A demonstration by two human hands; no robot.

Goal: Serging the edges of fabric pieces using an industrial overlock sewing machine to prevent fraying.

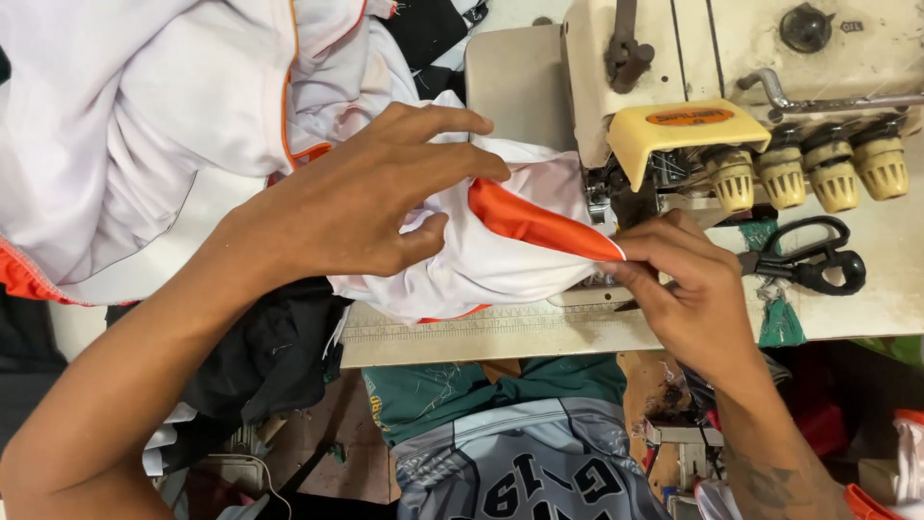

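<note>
Head view: orange trim (pixel 539 223) (pinched by right hand (pixel 688 289)) points at machine (pixel 674 58).

An oval orange label (pixel 689 117) sits on the sewing machine's (pixel 674 48) yellow guard (pixel 674 140).

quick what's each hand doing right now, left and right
Left hand: closed, bunching the white garment at its orange trim.
Right hand: closed, pinching the tip of the orange trim beside the sewing machine.
</note>
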